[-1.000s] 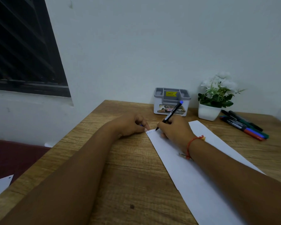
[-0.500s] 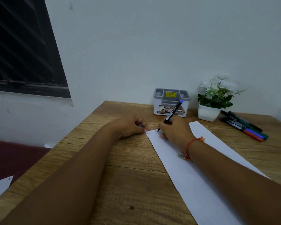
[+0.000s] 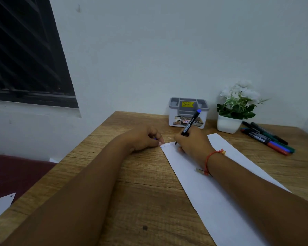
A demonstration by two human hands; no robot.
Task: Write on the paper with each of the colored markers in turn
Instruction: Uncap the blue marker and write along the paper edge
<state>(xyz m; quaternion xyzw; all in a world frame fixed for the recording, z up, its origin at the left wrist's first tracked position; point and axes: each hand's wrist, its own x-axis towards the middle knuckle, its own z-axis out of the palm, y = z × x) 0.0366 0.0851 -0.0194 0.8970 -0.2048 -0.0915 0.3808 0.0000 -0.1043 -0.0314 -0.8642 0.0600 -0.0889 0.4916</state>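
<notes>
— Which marker is in use?

— The black-barrelled marker with the blue end (image 3: 190,125). The right hand (image 3: 191,143) has its fingers pinched round it, tip on the top edge of the long white paper sheet (image 3: 219,185) lying on the wooden counter (image 3: 132,192).

— And the other hand?

— The left hand (image 3: 146,139) is curled, fingers pressed together at the paper's corner. The spare coloured markers (image 3: 267,138) lie beside the white potted plant (image 3: 236,110).
</notes>
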